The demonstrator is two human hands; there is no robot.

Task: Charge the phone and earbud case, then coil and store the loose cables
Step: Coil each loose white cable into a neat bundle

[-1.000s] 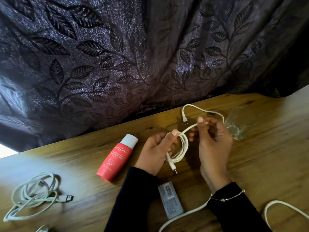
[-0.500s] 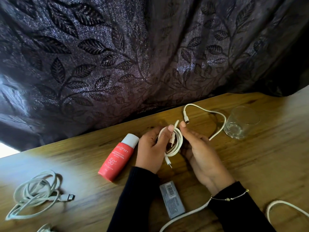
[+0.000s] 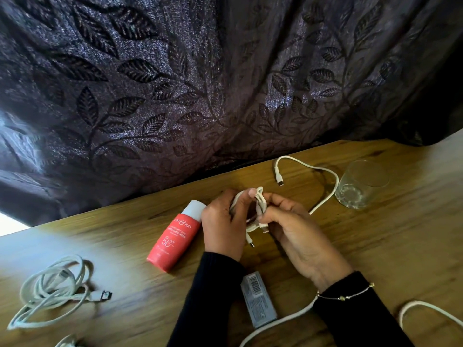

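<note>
Both hands have closed in tighter on the coil [image 3: 258, 211] since half a second ago, and the right hand [image 3: 293, 231] has rolled over so its fingers [image 3: 269, 217] now curl around the bundle instead of just touching the top. Left hand [image 3: 225, 226] grips the coil from the other side, thumb pressed up on the loops, so both sets of fingers are clenched on that same white cable. One plug [image 3: 250, 242] sticks out below the coil, just above the bench [image 3: 375, 246].

Loose tail [image 3: 325, 196] of that cable runs out from behind the right hand, arcs up and back toward the curtain [image 3: 200, 83], and ends in a small connector [image 3: 278, 177] lying flat on the wood. That arc passes just beside a glass [image 3: 360, 184], which is standing upright; can't tell if they actually touch.

Other stuff around: a red sunscreen tube [image 3: 175, 236] lying on its side just left of the left hand, cap end pointing to the curtain. A grey box [image 3: 259, 300] with a barcode sits between the two sleeves, partly tucked under the left forearm. Another white cord [image 3: 275, 324] runs under the right wrist, which has a thin bracelet [image 3: 345, 295] on it, and a loop of cord [image 3: 431, 311] shows at the bottom right edge. Over on the far left, well apart from the hands, is a messy cable pile [image 3: 52, 289] with a dark plug end [image 3: 105, 295] poking out.

Phone and earbud case aren't anywhere I can see.
</note>
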